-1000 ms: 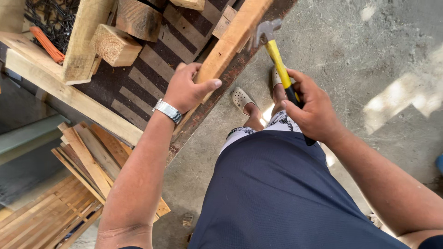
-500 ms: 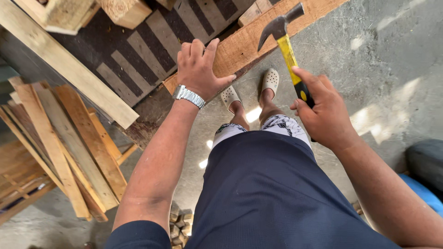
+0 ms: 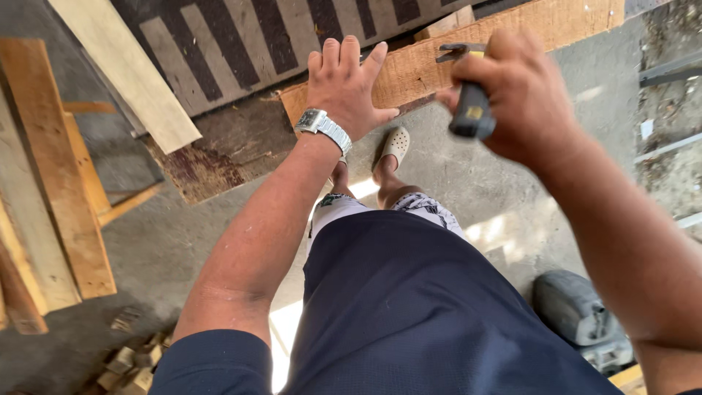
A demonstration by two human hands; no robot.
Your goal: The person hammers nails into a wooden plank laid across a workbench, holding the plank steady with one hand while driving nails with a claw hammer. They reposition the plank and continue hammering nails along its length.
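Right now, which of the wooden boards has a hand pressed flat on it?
The board across the top, by the hammer. The left hand lies flat on it; the boards on the left lie untouched.

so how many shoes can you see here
1. A pale perforated clog shows on the concrete floor, just below the wooden plank that the left hand presses on. A second shoe may be hidden behind the left arm.
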